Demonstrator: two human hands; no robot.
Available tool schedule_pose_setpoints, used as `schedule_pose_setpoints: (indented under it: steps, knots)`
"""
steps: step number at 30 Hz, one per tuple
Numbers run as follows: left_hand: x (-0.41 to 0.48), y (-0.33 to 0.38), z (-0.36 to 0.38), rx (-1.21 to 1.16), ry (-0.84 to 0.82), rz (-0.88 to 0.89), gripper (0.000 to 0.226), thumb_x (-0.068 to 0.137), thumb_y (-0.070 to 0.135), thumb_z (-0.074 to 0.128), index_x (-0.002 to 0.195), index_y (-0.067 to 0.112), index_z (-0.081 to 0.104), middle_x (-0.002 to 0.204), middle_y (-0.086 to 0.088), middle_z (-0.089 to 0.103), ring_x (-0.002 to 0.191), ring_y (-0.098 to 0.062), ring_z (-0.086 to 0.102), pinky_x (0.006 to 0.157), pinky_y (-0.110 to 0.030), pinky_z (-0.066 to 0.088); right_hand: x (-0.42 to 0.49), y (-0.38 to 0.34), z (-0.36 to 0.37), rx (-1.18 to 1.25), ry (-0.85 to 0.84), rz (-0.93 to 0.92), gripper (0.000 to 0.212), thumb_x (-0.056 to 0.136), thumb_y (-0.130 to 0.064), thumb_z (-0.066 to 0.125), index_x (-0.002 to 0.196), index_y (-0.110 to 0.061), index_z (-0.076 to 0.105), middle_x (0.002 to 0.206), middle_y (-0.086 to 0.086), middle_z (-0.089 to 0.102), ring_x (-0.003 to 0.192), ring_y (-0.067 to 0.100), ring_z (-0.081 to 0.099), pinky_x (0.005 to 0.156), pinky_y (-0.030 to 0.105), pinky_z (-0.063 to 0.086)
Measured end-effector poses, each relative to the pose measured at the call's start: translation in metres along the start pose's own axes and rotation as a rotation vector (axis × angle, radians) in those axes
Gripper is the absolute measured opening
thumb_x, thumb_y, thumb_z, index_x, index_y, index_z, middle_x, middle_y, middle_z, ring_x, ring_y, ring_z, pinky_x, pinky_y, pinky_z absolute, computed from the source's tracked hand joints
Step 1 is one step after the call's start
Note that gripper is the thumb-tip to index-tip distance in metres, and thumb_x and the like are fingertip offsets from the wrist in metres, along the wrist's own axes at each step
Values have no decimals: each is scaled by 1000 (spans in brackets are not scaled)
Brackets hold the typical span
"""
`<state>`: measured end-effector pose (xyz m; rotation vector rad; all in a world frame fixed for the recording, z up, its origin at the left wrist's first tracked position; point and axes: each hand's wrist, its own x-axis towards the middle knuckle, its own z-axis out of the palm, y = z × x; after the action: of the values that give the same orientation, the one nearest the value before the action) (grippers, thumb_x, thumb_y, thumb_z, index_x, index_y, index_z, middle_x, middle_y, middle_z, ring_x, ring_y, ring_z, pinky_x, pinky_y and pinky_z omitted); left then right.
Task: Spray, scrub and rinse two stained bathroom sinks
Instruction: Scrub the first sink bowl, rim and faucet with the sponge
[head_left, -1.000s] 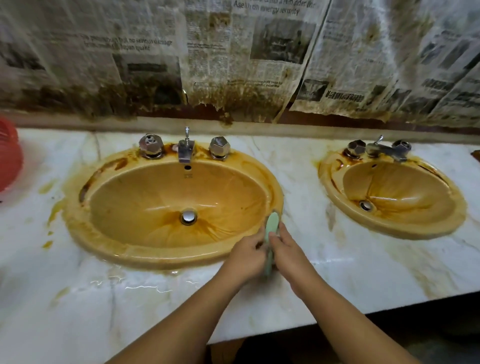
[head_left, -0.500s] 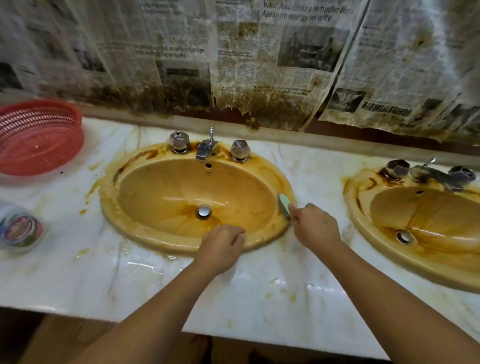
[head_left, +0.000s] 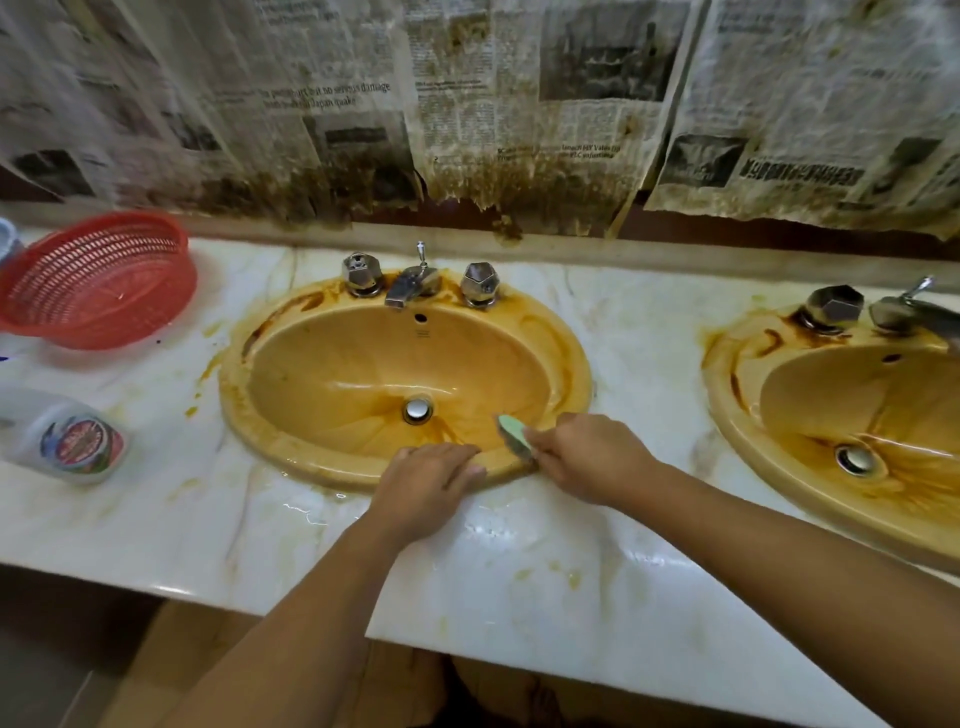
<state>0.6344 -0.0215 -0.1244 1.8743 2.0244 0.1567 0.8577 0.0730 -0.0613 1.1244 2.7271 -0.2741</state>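
While your left hand (head_left: 428, 480) is lying palm down with its fingers flat and close together on the near rim of the left sink (head_left: 291, 447), your right hand (head_left: 589, 457) is pinching a green sponge (head_left: 511, 428) and pressing it on edge against the inner slope of that same basin, just right of the drain (head_left: 418, 409). Brown streaks are running from the drain toward the sponge. You are standing at a marble counter (head_left: 519, 597) that is glistening wet near your wrists. Off to the right, the second sink (head_left: 748, 519) is sitting partly out of frame, stained brown around its taps. At the left, a red basket (head_left: 98, 280) is resting near the wall and a white bottle (head_left: 62, 436) is lying on its side nearer you. Stained newspaper (head_left: 467, 104) is hanging over the wall behind.
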Motion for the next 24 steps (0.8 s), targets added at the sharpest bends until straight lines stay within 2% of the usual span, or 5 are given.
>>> schedule_pose_setpoints:
  steps: [3, 8, 12, 17, 24]
  knots:
    - [-1, -5, 0, -14, -14, 29, 49, 105, 57, 38, 146, 33, 52, 143, 12, 60, 133, -12, 50, 108, -35, 30, 1, 26, -4, -56, 102, 221, 44, 109, -46, 28, 134, -27, 58, 105, 11, 62, 94, 37, 64, 71, 38, 48]
    - [-2, -13, -18, 30, -96, 72, 57, 101, 66, 41, 146, 33, 53, 139, 9, 63, 128, -17, 56, 104, -38, 40, -25, -32, 27, 68, 62, 3, 45, 109, -43, 28, 151, -35, 40, 104, 8, 61, 89, 34, 64, 65, 37, 47]
    - [0, -45, -37, 167, -245, 31, 71, 82, 91, 41, 126, 38, 58, 108, 11, 70, 100, -16, 63, 84, -35, 50, -17, -9, 22, 150, 143, 293, 42, 109, -44, 32, 147, -35, 48, 93, 3, 55, 89, 31, 63, 66, 35, 45]
    - [16, -53, -42, 302, -323, 132, 82, 75, 98, 38, 127, 37, 54, 92, 8, 66, 90, -16, 62, 73, -35, 50, -31, -79, 37, 200, 87, 86, 47, 109, -43, 34, 156, -39, 35, 103, 10, 63, 88, 33, 63, 63, 37, 43]
    - [21, -89, -43, 267, -293, 276, 78, 72, 101, 31, 110, 37, 56, 76, 11, 59, 83, -14, 59, 70, -37, 50, -21, -89, 35, 170, 190, 532, 44, 108, -46, 36, 150, -36, 46, 81, -4, 40, 76, 26, 54, 60, 32, 36]
